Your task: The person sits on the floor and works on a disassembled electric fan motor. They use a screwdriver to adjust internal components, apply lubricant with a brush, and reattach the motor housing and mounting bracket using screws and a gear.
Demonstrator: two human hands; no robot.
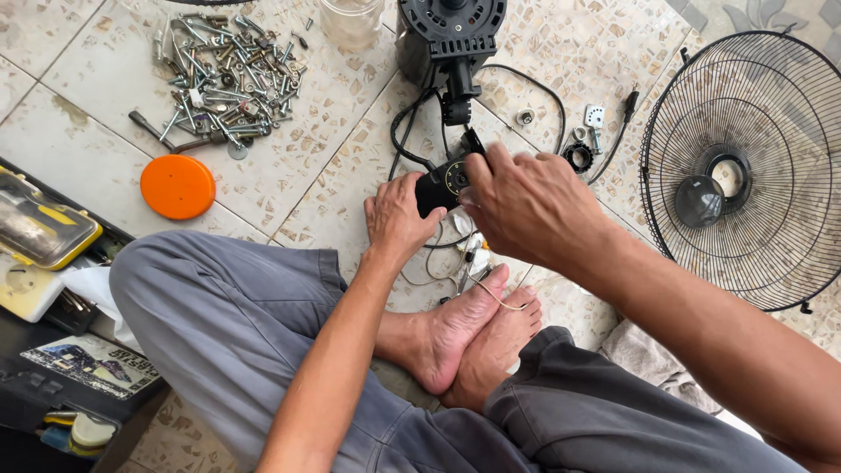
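- Head view: I saw both hands closed on a black switch housing (pixel 441 186) above the tiled floor (pixel 105 70); left hand (pixel 399 219) gripped its end, right hand (pixel 526 206) covered its front.
- Around it lay a screw pile (pixel 228 79), orange lid (pixel 178 187), fan grille (pixel 745 175) and motor unit (pixel 449 35), cut off at top.
- Wires (pixel 455 263) ran under my hands, partly hidden.
- A yellow-edged case (pixel 39 229) sat left.

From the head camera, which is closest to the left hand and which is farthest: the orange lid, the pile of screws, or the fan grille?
From the left hand:
1. Orange lid, on the floor to its left.
2. Pile of screws, up and left.
3. Fan grille, far right.
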